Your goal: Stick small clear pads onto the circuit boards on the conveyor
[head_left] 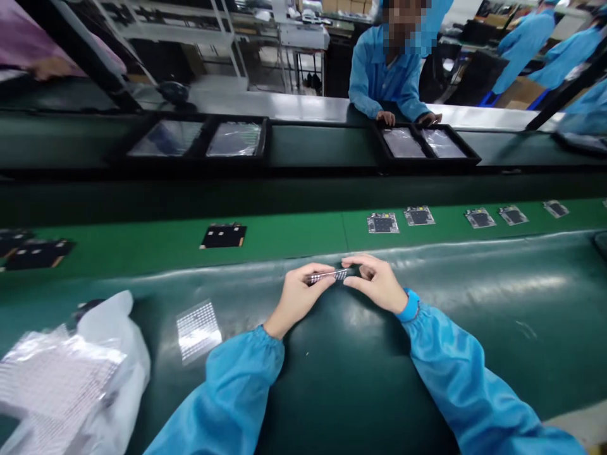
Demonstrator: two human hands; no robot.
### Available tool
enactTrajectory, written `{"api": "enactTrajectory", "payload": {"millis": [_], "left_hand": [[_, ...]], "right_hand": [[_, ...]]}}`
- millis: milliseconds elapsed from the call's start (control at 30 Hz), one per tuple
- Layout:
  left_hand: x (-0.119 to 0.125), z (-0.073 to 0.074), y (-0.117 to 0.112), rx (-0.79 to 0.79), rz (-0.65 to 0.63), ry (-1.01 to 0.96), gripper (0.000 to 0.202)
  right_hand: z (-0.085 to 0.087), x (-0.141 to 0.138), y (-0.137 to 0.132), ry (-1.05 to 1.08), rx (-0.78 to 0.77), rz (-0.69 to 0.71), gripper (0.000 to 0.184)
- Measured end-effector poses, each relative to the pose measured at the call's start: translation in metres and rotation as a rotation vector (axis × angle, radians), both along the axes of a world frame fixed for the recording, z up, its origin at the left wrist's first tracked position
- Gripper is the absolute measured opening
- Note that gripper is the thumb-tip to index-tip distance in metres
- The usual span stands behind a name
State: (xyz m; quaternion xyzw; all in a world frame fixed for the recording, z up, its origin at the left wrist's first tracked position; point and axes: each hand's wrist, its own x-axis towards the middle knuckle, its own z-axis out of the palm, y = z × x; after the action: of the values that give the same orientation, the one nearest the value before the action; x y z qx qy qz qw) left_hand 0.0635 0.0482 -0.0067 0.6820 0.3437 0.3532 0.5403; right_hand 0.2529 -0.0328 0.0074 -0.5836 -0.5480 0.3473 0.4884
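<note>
Nearest, at left: white bag (133, 379) with a heap of dotted sheets (52, 382) on and beside it. Just right of that, a single clear sheet (199, 332) lies flat on the dark green mat (370, 385), apart from the heap.

Middle, near the mat's far edge: a thin piece (327, 276) with a dotted face, held up between the hands, seen almost edge-on. Left hand (300, 294) has its left end pinched between thumb and fingers. Right hand (378, 282) loosely curled, thumb and forefinger parted about the right end; cannot tell whether they touch it. Blue band (410, 305) on the right wrist.

Handling, my judgement: grip by the edges, fingertips off the dotted face; keep the left pinch light and steady so the piece does not bend; let the right fingers work from the free end.

Beyond: green strip (303, 237), a black board (222, 236) at left, paler boards (383, 223) at right. Farther, black trays (429, 162), a co-worker's hands on one.
</note>
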Motion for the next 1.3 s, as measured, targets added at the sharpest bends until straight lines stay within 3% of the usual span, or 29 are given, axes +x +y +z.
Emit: {"api": "enactTrajectory", "payload": {"millis": [167,333,533,800,1300], "left_hand": [[0.004,-0.003,-0.007,-0.064,-0.083,-0.027,0.018],[0.004,-0.011,-0.006,-0.183,-0.126,-0.088,0.029],[0.005,-0.016,-0.006,-0.192,-0.017,-0.083,0.029],[0.006,-0.01,-0.008,-0.227,0.021,-0.105,0.014],[0.008,-0.008,-0.009,-0.179,0.055,-0.124,0.008]], "right_hand": [[-0.014,-0.002,0.003,0.032,-0.01,-0.024,0.024],[-0.015,0.008,0.003,0.028,-0.014,-0.06,0.024],[-0.015,0.016,0.004,-0.009,-0.048,-0.053,0.025],[-0.02,0.02,0.004,-0.096,-0.038,-0.02,0.026],[-0.015,0.023,0.004,-0.185,-0.063,0.054,0.03]]}}
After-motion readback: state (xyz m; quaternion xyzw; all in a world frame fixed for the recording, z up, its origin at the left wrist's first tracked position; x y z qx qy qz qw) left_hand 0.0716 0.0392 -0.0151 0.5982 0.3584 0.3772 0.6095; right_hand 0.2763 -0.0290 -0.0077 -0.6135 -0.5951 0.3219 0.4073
